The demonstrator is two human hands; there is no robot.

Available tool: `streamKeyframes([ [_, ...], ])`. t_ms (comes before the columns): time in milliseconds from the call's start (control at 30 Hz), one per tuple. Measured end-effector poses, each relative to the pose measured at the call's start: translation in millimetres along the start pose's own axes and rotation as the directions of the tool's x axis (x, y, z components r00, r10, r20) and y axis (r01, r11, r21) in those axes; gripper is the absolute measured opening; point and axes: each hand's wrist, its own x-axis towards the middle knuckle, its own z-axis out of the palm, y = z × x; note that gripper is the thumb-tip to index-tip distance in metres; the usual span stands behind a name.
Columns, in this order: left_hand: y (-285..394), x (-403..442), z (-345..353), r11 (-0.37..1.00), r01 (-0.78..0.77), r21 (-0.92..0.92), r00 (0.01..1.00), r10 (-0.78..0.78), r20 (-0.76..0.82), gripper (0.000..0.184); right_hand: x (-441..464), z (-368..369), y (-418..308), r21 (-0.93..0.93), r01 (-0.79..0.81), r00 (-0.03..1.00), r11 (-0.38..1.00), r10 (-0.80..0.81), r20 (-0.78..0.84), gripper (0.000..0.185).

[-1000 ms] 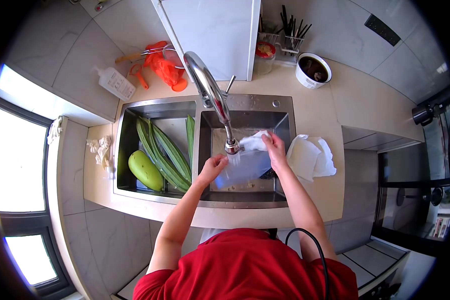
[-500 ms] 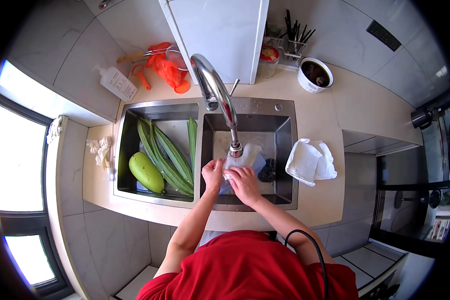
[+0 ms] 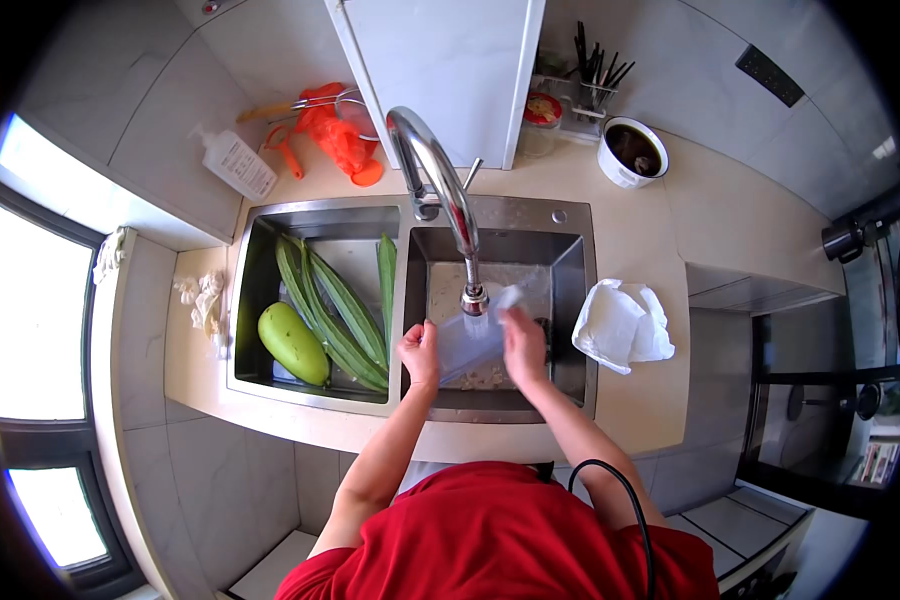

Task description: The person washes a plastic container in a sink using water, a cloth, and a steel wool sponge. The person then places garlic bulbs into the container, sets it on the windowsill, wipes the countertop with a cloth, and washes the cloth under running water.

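My left hand (image 3: 419, 352) is closed on the left edge of a clear, bluish plastic piece (image 3: 467, 348) in the right sink basin; whether it is a container or a sheet I cannot tell. My right hand (image 3: 524, 346), smeared by motion, is closed at the right side of the plastic, with a crumpled white cloth-like thing (image 3: 511, 297) at its fingertips. The faucet (image 3: 473, 297) hangs right above the plastic, and water appears to run from it. Bits of debris lie on the basin floor. My right hand mostly hides a dark thing at the basin's right wall.
The left basin (image 3: 370, 398) holds ridged green gourds (image 3: 350, 300) and a smooth green gourd (image 3: 292, 344). A crumpled white bag (image 3: 623, 326) lies right of the sink. Behind are a white bowl (image 3: 616, 172) of dark liquid, a lidded jar (image 3: 540, 125) and a white bottle (image 3: 238, 165).
My right hand has moved right, away from my left, taking the white cloth-like thing with it. More of the clear plastic shows between them. My left hand has hardly shifted.
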Motion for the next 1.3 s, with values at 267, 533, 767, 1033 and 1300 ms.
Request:
streamKeyframes([
  [267, -6.9, 1.0, 9.9, 0.993, -0.022, 0.114, 0.999, 0.017, 0.045, 0.041, -15.7, 7.8, -25.9, -0.172, 0.202, 0.967, 0.964, -0.168, 0.191, 0.032],
  [533, -0.4, -0.4, 8.7, 1.000, 0.012, 0.020, 1.000, -0.012, -0.002, 0.038, 28.9, 4.1, 47.1, -0.093, -0.391, 0.902, 0.916, 0.401, 0.159, 0.027],
  [767, -4.5, -0.7, 10.5, 0.995, -0.007, 0.104, 1.000, 0.009, -0.026, 0.035, -8.0, 10.6, -20.1, -0.265, 0.231, 0.971, 0.936, -0.205, 0.125, 0.020],
  [1033, -10.5, -0.7, 0.7, 0.998, 0.059, -0.038, 0.997, -0.057, 0.061, 0.036, 33.6, 21.6, 89.2, 0.169, -0.381, 0.925, 0.909, 0.372, 0.081, 0.021],
  [1300, 8.6, 7.9, -5.7, 0.915, -0.003, 0.403, 0.683, -0.293, 0.670, 0.024, 43.3, 10.8, 82.3, 0.208, -0.325, 0.946, 0.923, 0.314, 0.087, 0.020],
])
